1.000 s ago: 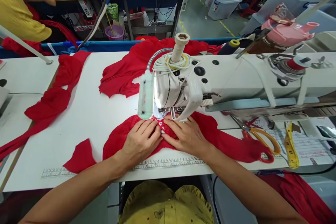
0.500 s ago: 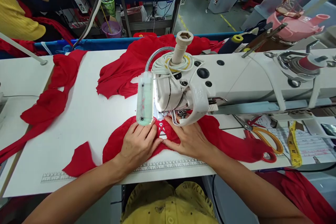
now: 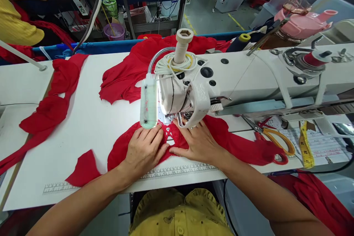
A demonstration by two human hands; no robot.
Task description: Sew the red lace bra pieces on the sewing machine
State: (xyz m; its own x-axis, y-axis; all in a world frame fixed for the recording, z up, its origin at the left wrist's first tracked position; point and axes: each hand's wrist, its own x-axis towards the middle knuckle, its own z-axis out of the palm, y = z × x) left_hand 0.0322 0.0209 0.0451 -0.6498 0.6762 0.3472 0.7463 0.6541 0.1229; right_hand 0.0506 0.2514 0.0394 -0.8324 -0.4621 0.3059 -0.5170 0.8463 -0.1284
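A red garment piece [image 3: 120,151], with lace and a crisscross strip in its middle, lies below the head of a white sewing machine [image 3: 177,94]. My left hand [image 3: 143,146] rests flat on it, left of the strip, with fingers outstretched. To the right of the strip, my right hand [image 3: 197,142] presses the cloth with fingers spread, its fingertips partly behind the white machine guard [image 3: 201,99]. The thumbs point toward each other across the strip. The needle area is mostly hidden. A pale green translucent plate [image 3: 148,105] hangs just above my left fingertips.
Red scrap [image 3: 84,169] lies left, near the printed ruler [image 3: 177,171]. More red cloth lies behind the machine [image 3: 118,81] and at left [image 3: 58,107]. Orange-handled scissors [image 3: 279,140] and a yellow tape measure [image 3: 305,147] lie right. A co-worker's yellow sleeve [image 3: 19,22] shows far left.
The view has shifted slightly, so the machine and surroundings appear a little further left. Both hands stay flat on the red garment piece, with little visible movement.
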